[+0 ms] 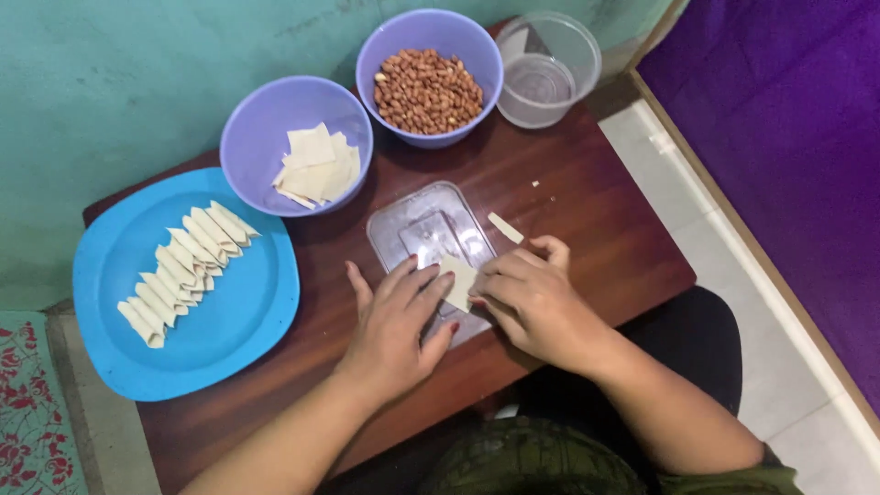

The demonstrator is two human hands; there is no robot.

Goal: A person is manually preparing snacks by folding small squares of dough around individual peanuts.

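A small pale dough wrapper (458, 277) lies on a clear plastic lid (412, 225) on a dark wooden table (587, 211). My left hand (396, 325) presses its fingertips on the wrapper's left edge. My right hand (529, 301) pinches the wrapper's right edge. A thin loose strip of dough (505, 227) lies just beyond my right hand.
A blue plate (229, 339) at the left holds several folded dough rolls (183, 266). One purple bowl (266, 137) holds flat wrappers (316, 165); another purple bowl (458, 37) holds peanuts (427, 90). A clear tub (547, 69) stands at the back right. A teal wall lies beyond.
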